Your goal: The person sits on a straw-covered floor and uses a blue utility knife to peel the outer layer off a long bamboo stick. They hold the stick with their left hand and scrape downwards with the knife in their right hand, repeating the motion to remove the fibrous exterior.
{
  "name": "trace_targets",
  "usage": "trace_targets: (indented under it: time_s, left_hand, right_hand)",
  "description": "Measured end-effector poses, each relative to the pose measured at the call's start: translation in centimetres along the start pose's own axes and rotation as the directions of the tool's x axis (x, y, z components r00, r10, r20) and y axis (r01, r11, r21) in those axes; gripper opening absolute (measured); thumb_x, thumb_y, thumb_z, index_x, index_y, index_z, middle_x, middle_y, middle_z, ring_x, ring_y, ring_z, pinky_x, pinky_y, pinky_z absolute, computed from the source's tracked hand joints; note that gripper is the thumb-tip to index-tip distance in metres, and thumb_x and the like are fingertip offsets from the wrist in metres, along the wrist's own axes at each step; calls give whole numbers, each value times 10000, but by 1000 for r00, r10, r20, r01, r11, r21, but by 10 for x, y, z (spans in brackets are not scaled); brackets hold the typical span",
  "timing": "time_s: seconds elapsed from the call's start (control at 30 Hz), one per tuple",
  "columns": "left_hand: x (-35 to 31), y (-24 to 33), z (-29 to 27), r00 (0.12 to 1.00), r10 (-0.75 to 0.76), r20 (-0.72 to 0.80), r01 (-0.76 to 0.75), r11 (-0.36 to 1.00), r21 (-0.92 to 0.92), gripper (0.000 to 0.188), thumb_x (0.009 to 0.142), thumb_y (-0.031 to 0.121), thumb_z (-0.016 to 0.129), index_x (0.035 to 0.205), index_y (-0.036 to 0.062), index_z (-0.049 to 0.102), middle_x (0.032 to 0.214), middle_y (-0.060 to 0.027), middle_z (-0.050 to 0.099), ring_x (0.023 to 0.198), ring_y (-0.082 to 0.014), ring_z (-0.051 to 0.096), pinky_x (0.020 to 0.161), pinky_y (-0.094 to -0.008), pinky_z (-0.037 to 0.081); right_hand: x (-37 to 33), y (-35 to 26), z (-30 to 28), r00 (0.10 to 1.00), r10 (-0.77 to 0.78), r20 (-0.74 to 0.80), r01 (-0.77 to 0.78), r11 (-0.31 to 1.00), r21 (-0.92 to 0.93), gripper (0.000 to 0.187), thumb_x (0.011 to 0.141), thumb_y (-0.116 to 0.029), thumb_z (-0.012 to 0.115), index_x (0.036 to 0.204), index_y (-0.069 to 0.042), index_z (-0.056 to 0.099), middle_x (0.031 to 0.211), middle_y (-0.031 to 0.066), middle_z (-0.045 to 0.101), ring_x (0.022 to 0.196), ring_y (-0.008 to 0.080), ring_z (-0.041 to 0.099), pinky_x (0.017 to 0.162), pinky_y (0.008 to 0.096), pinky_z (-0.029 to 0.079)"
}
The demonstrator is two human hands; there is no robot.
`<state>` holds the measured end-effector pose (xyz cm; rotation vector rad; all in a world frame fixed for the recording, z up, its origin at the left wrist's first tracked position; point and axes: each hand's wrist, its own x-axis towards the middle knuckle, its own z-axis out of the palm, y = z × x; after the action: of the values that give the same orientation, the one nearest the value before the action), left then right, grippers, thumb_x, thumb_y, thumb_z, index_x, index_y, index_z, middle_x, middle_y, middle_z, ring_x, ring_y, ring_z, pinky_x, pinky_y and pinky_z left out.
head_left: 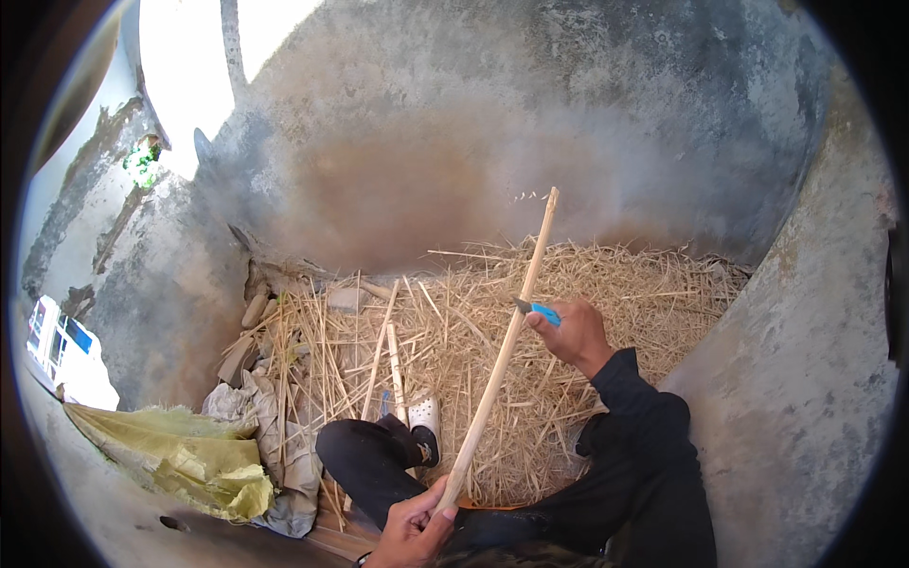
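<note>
My left hand (414, 528) is closed round the lower end of a long pale wooden stick (500, 364), which slants up and away to the right. In my right hand (576, 333) is a blue-handled knife (543, 312); its dark blade meets the stick above the middle. A few small pale shavings (532, 196) show in the air beside the stick's upper end. My fingers partly cover the knife's handle, and my left hand hides the stick's bottom end.
Straw and shavings (625, 293) heap over the floor against the grey wall (426, 142). Two loose pale sticks stand by my white clog (425, 417). Yellow sacking (180, 459) lies at left, near stones (256, 310). My bent legs frame the work; another wall (795, 407) rises on the right.
</note>
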<state>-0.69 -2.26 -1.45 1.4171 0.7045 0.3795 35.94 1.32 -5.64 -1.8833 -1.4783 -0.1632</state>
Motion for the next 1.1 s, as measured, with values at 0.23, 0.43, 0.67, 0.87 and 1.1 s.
trace_targets:
  time_s: [0.23,0.43,0.67,0.87,1.1]
  left_hand:
    - [-17,10,3,1000,22,-14,-19,985,172,464,963,175,568,1384,10,463,738,51,518,570,-22,402,487,-184,325]
    - [-32,-7,6,995,73,71,-88,967,237,452,954,183,580,1353,-8,491,780,36,555,610,-37,418,532,-189,353]
    - [-27,11,-5,987,-152,-59,155,986,57,472,952,178,575,1383,23,463,699,-9,531,560,-73,447,494,-230,388]
    - [3,7,-10,996,-79,-32,75,990,-118,490,986,128,512,1443,27,366,611,-4,470,440,-40,379,392,-190,327]
    - [3,10,-5,997,-69,14,71,971,-229,482,987,136,507,1429,3,368,566,2,419,418,-57,358,377,-196,314]
  right_hand:
    - [6,12,10,994,59,-88,-63,997,-36,766,821,-798,394,555,-113,610,439,62,486,413,238,538,400,402,392]
    - [41,114,-2,880,427,-208,-446,894,-49,826,827,-810,351,561,-69,604,473,100,493,481,285,546,468,443,402]
    - [38,142,-34,791,582,-186,-572,813,113,772,887,-712,404,513,-40,478,490,96,433,477,238,443,497,423,350]
    - [-26,-40,10,977,-169,131,150,978,145,723,817,-757,473,595,-87,631,465,79,512,435,234,550,425,377,416]
    - [-3,-11,6,996,44,80,-50,996,77,724,812,-771,457,559,-110,605,432,66,496,392,229,533,402,383,415]
